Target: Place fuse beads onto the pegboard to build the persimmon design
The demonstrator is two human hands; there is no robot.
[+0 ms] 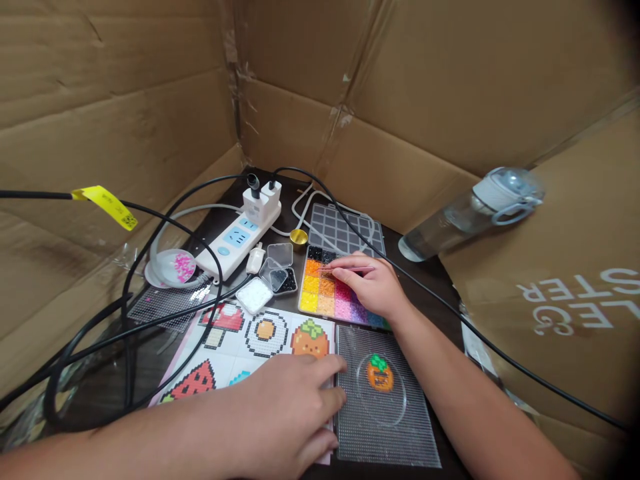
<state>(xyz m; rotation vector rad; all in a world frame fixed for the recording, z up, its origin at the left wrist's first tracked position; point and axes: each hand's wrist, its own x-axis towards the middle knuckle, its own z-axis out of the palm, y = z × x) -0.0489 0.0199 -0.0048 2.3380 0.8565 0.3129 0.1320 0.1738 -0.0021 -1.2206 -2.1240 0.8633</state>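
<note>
My right hand (373, 280) pinches slim pinkish tweezers (357, 269), their tips over the orange beads (313, 268) in a compartmented bead box (301, 293). Whether a bead sits between the tips is too small to tell. My left hand (300, 407) lies on the pattern sheet (227, 360), fingers spread, fingertips at the left edge of a clear pegboard (360, 433). On the pegboard is an orange bead figure with a green top (380, 375), dark beads in its middle. A printed orange persimmon-like picture (310, 339) shows just above my left hand.
Small boxes of white beads (254, 295) and black beads (287, 281) stand beyond the sheet. A power strip (240, 240), looping black cables (125, 320) and a dish of pink beads (173, 267) are at left. A water bottle (460, 217) leans by the cardboard wall (550, 220).
</note>
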